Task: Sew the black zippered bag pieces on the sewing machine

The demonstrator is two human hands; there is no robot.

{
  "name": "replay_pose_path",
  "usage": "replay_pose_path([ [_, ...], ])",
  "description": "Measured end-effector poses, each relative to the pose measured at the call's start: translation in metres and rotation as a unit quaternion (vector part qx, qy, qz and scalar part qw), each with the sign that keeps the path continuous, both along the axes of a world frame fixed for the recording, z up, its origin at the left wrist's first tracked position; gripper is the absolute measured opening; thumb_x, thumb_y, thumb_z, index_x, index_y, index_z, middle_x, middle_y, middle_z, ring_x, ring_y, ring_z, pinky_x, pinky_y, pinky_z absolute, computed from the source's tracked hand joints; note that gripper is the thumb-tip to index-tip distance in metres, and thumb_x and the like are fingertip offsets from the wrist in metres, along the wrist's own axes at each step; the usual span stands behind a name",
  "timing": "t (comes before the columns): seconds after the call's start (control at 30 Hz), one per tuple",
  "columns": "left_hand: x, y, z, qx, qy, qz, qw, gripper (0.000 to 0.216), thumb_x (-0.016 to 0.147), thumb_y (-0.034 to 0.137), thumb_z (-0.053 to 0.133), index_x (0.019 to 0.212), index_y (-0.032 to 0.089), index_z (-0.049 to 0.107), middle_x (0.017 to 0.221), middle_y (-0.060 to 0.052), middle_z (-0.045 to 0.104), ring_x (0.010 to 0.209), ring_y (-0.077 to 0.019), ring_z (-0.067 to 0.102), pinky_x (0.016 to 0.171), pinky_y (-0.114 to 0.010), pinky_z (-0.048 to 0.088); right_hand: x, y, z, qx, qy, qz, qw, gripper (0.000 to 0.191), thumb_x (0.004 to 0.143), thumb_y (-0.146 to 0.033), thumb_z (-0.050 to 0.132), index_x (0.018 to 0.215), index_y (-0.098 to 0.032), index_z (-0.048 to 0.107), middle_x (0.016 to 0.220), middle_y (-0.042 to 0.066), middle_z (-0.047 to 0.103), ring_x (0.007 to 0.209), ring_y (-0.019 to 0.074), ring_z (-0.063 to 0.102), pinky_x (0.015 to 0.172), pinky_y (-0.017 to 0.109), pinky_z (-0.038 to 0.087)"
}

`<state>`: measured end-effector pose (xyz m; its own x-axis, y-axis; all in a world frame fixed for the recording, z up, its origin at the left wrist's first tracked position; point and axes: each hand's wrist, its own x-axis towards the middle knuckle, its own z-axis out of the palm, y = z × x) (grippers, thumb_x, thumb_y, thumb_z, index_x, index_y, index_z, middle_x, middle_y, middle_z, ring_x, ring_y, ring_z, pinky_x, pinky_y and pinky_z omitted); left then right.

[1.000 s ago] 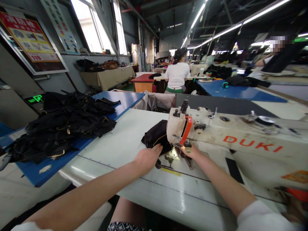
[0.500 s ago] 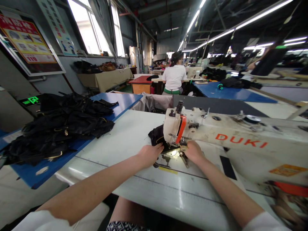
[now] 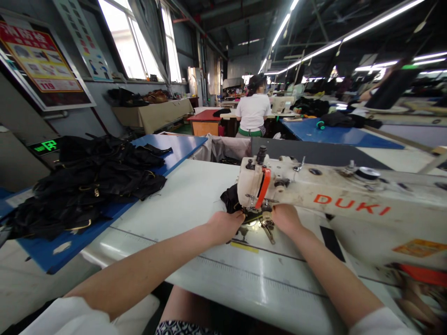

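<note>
A bunched piece of black fabric [image 3: 230, 197] lies at the needle area of the sewing machine [image 3: 260, 186], partly hidden behind its head. My left hand [image 3: 227, 226] is closed on the near edge of this fabric, thumb and fingers pressed together just left of the presser foot. On the other side of the needle is my right hand [image 3: 287, 218], bent at the knuckles. Its fingertips go behind the machine head, so their grip is hidden. A small lamp lights the metal needle plate [image 3: 252, 222] between the two hands.
A heap of black garments with gold zippers [image 3: 101, 181] covers much of the blue table [image 3: 45, 256] at left. The machine arm [image 3: 349, 200] runs across the right side. Farther off, a person in a white shirt [image 3: 253, 111] sits with their back to me.
Both hands have shifted slightly right, the left hand closer to the needle. The black fabric has moved right along with it and bunched more beside the machine head.
</note>
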<state>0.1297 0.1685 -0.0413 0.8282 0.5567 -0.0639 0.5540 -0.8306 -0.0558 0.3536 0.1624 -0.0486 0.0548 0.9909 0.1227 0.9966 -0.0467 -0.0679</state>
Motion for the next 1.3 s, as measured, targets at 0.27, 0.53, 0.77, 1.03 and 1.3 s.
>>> replay_pose_path([
  [0.27,-0.006,-0.029,0.007,0.006,-0.007,-0.001,1.0,0.032,0.084,0.006,0.039,0.113,0.012,0.052,0.112,-0.012,0.063,0.079,-0.0218,0.067,0.057,-0.03,0.052,0.005,-0.04,0.019,0.005,-0.041,0.026,0.999,0.03,0.083,-0.018,0.042,0.072,-0.019,0.069,0.076,0.01,0.067,0.074,0.0236,0.06,0.068,0.033,0.04],
  [0.53,-0.011,-0.034,0.005,0.029,0.024,0.008,0.999,0.034,0.081,0.005,0.043,0.113,0.01,0.054,0.117,-0.016,0.059,0.08,-0.0212,0.066,0.058,-0.029,0.053,-0.002,-0.082,0.018,0.078,-0.12,0.038,0.989,0.018,0.079,-0.016,0.049,0.073,-0.018,0.065,0.084,0.013,0.061,0.087,0.0304,0.053,0.073,0.042,0.041],
  [0.77,-0.018,-0.03,0.011,0.016,-0.004,-0.019,1.0,0.041,0.079,0.006,0.044,0.119,0.012,0.049,0.109,-0.01,0.061,0.077,-0.0204,0.065,0.059,-0.03,0.053,-0.022,-0.071,0.012,0.106,0.037,0.198,0.974,0.03,0.087,-0.013,0.042,0.108,-0.016,0.063,0.11,0.011,0.061,0.106,0.0249,0.05,0.094,0.04,0.041],
  [1.03,-0.011,-0.006,0.021,0.033,0.037,-0.011,0.999,0.027,0.084,0.008,0.046,0.11,0.014,0.053,0.106,-0.01,0.058,0.071,-0.0183,0.065,0.057,-0.028,0.051,-0.033,-0.06,0.0,0.057,0.021,0.233,0.97,0.033,0.091,-0.035,0.046,0.111,-0.015,0.062,0.107,0.012,0.062,0.105,0.0273,0.051,0.094,0.043,0.038],
  [1.3,-0.009,0.0,0.034,0.041,0.068,-0.062,0.995,0.018,0.083,0.008,0.049,0.083,0.015,0.066,0.1,-0.007,0.062,0.072,-0.017,0.065,0.057,-0.025,0.05,-0.039,-0.062,0.008,0.058,0.001,0.225,0.973,0.036,0.091,-0.044,0.044,0.104,-0.017,0.064,0.1,0.011,0.062,0.098,0.0273,0.051,0.092,0.043,0.035],
])
